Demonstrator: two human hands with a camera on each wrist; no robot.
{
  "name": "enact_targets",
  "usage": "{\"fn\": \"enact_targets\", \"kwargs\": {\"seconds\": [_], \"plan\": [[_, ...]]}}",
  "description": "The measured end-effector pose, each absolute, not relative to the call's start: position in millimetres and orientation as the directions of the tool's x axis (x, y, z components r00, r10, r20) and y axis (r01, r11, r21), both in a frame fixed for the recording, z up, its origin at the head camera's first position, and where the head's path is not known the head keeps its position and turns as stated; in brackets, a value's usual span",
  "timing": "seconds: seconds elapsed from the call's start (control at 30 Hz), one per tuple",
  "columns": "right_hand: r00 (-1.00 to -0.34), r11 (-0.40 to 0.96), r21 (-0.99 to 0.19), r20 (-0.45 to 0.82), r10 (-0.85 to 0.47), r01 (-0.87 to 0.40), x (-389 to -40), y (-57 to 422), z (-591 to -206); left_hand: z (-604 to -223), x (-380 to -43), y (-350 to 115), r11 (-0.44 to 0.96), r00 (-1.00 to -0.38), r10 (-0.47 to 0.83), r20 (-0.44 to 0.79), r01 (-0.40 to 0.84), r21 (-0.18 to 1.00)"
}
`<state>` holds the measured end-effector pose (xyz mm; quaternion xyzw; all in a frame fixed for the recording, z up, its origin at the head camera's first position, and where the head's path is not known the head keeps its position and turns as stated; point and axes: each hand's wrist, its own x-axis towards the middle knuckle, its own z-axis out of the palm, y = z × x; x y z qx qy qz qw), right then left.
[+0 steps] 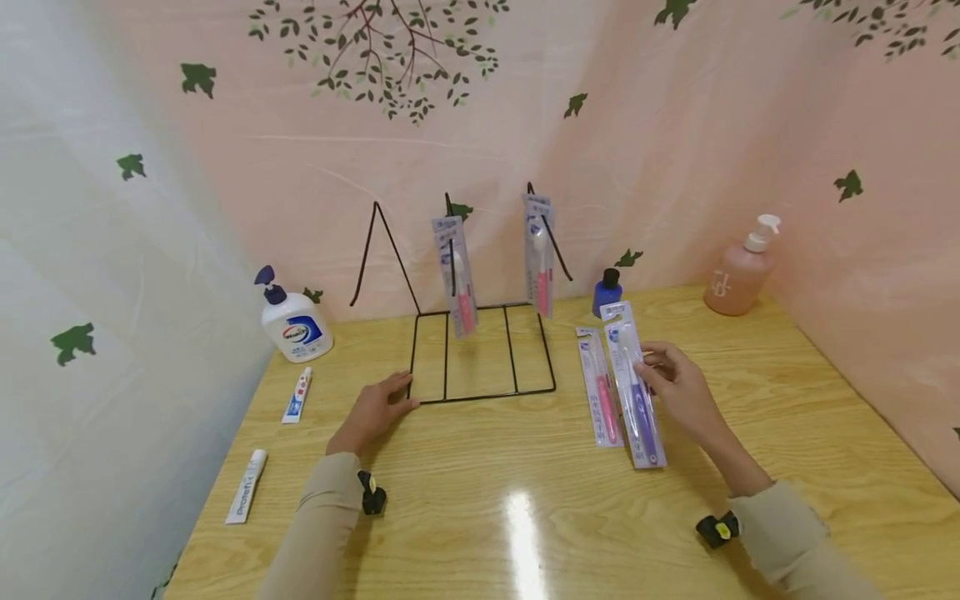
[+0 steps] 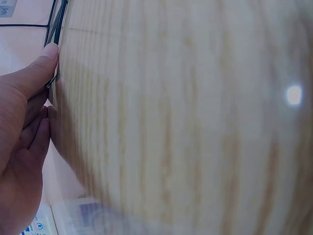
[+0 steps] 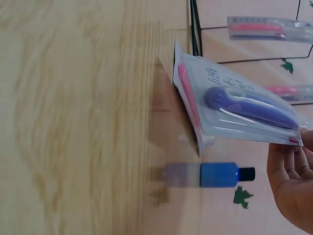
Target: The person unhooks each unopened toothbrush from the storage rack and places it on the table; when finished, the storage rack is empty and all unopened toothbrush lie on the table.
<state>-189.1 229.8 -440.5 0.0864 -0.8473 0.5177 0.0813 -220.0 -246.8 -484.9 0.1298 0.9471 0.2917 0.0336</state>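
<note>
Glossy wood table (image 1: 450, 500); leafy pink cloth (image 1: 660, 142) at far side. Left hand (image 1: 372, 412) pinches rack's (image 1: 487, 396) near-left corner; right hand (image 1: 678, 392) pinches purple toothbrush (image 1: 641, 417).

The right fingers (image 1: 667, 351) pinch a packaged toothbrush (image 1: 642, 419) (purple-handled).

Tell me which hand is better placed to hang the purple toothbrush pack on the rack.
Probably the right hand: it holds the purple toothbrush pack, while the left hand grips the black rack at its base.
</note>
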Motion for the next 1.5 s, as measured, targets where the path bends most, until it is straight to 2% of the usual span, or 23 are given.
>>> {"fn": "enact_targets", "kwargs": {"seconds": [0.27, 0.43, 0.83, 1.1, 1.5], "plan": [[-0.984, 0.438, -0.883, 0.179, -0.014, -0.166, -197.0, 250.1, -446.1, -484.4, -220.9, -247.5, 0.794, -0.965, 0.264, 0.007, 0.221, 0.567], [-0.996, 0.451, -0.889, 0.092, 0.003, -0.081, -203.8, 256.0, -451.0, -485.7, -221.9, -247.7, 0.794, -0.963, 0.269, 0.019, 0.233, 0.562], [-0.983, 0.491, -0.865, -0.166, -0.081, 0.105, -231.5, 261.3, -468.1, -485.5, -220.8, -248.8, 0.799, -0.965, 0.261, 0.011, 0.222, 0.558], [-0.982, 0.496, -0.861, -0.175, -0.077, 0.114, -240.8, 261.8, -472.9, -485.0, -220.7, -247.9, 0.798, -0.965, 0.263, 0.018, 0.228, 0.558], [-0.981, 0.610, -0.781, -0.194, -0.033, 0.134, -242.1, 259.2, -467.1, -486.8, -222.6, -248.5, 0.799, -0.962, 0.271, 0.039, 0.247, 0.548]]}}
